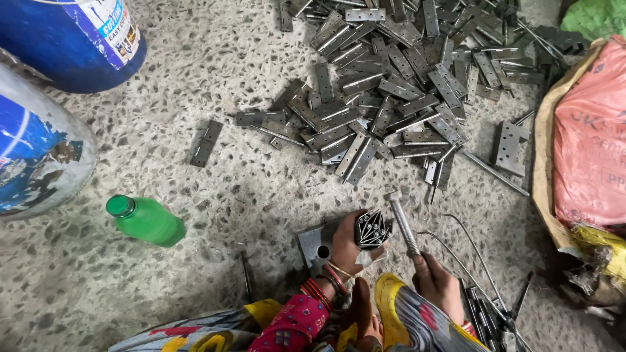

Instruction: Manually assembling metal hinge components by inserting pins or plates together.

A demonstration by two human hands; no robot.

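My left hand [349, 246] grips a tight bundle of grey metal hinges [372, 229], held upright over a square steel plate with a hole [315, 246] on the floor. My right hand [438, 284] is closed around the lower end of a long bolt-like steel rod [402, 223], which it holds like a hammer, its head pointing up just right of the bundle. Red and gold bangles circle my left wrist. A large heap of loose hinges [385, 91] lies on the speckled floor beyond both hands.
A green plastic bottle [146, 221] lies at the left. A blue drum [72, 36] and a grey-blue drum [36, 150] stand at the far left. A pink sack [590, 137] sits at the right. Thin metal pins [486, 306] lie near my right knee. One hinge [206, 143] lies apart.
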